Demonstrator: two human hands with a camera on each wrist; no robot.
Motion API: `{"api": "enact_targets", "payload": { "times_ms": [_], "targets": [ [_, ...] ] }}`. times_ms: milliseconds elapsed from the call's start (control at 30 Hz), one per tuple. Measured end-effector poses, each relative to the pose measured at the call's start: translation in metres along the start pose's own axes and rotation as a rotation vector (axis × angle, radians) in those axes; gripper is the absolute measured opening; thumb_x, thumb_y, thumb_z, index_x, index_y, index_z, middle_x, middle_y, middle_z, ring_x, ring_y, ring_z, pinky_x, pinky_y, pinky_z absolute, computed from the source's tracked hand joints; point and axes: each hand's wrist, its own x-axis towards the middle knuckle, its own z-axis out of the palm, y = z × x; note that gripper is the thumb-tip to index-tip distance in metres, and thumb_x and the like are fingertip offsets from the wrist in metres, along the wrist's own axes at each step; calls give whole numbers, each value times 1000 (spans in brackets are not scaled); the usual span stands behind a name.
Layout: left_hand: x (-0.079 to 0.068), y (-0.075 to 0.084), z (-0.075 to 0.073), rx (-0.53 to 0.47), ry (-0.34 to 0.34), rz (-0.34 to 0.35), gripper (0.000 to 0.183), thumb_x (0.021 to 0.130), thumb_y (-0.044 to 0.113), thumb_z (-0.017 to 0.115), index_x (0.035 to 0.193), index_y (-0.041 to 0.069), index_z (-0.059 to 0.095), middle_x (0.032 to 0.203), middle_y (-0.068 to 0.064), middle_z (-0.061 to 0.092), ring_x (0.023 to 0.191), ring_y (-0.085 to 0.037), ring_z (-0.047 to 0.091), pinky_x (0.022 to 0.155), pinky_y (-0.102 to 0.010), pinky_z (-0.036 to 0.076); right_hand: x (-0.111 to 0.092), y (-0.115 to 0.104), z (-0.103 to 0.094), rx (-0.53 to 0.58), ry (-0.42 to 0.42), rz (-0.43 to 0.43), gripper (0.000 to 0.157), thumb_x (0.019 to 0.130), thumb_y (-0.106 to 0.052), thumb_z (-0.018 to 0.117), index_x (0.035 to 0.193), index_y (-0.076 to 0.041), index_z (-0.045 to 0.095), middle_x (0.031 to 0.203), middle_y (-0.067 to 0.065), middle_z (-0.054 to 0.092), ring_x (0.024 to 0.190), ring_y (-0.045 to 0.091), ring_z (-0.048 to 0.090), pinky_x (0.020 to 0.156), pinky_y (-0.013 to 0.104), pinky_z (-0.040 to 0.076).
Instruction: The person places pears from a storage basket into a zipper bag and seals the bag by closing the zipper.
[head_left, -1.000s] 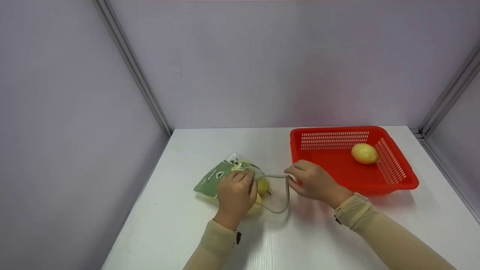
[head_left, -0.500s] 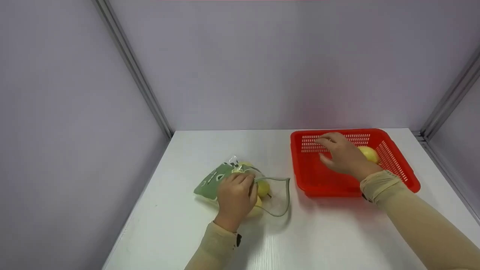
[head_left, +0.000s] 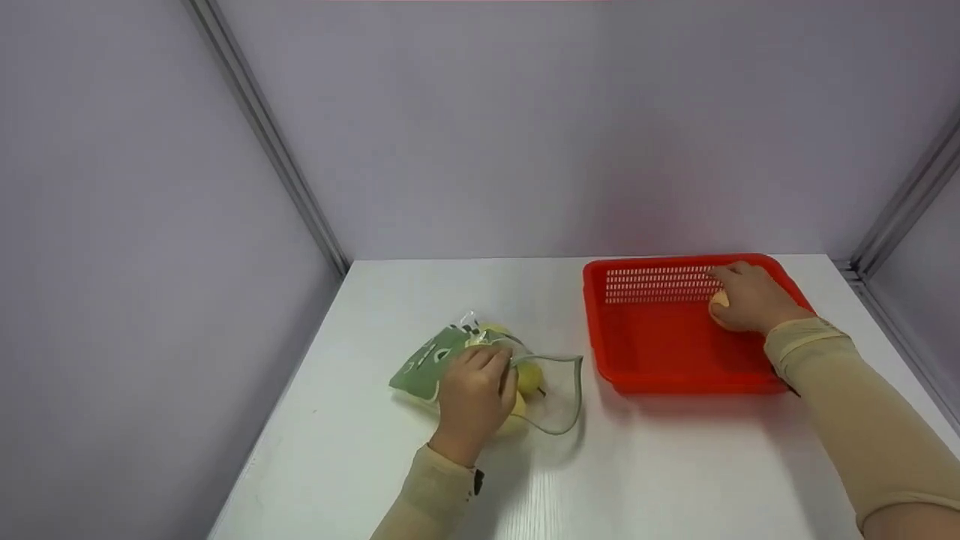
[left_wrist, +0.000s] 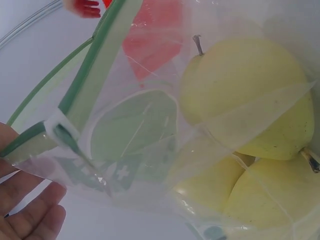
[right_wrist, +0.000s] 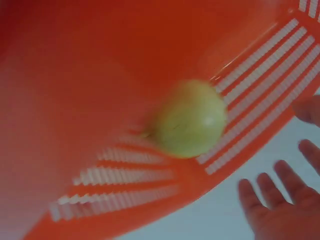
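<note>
A clear zipper bag with a green print lies at mid table, its mouth gaping to the right. My left hand pinches the bag's edge near the white zipper slider. Several yellow pears with short stems show through the plastic in the left wrist view. Over the right side of the red basket, my right hand reaches around a single pear, partly covering it in the head view. The right wrist view has the fingers spread apart, with this pear lying in the basket's corner.
The basket stands toward the back right of the white table, its slotted walls rising around it. Grey panels enclose the table at the back and both sides.
My right hand has let go of the bag's rim and moved right, over the basket to the pear. My left hand has stayed on the bag, whose mouth remains spread.
</note>
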Motion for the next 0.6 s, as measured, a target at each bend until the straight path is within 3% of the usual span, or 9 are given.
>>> {"api": "enact_targets", "payload": {
  "times_ms": [167,367,600],
  "targets": [
    [-4,0,-1,-13,-6,6,16,80,13,71,93,6,76,91,-4,73,88,-21,68,81,-34,55,-1,18,-2,-21,-118,45,74,83,-27,69,143,2,36,136,37,34,121,55,36,97,71,33],
    [-8,-2,-4,-14,2,6,16,80,14,71,93,6,76,92,-3,74,88,-21,68,81,-36,54,0,25,-9,-13,-157,57,76,83,-31,69,143,2,36,134,37,37,118,54,40,94,71,36],
    [-9,-3,-6,-11,-11,10,17,81,15,69,94,6,76,92,-3,74,88,-21,68,82,-36,54,1,37,-6,21,-232,133,85,80,-34,72,143,6,32,131,37,41,112,50,42,92,73,36]
  ]
}}
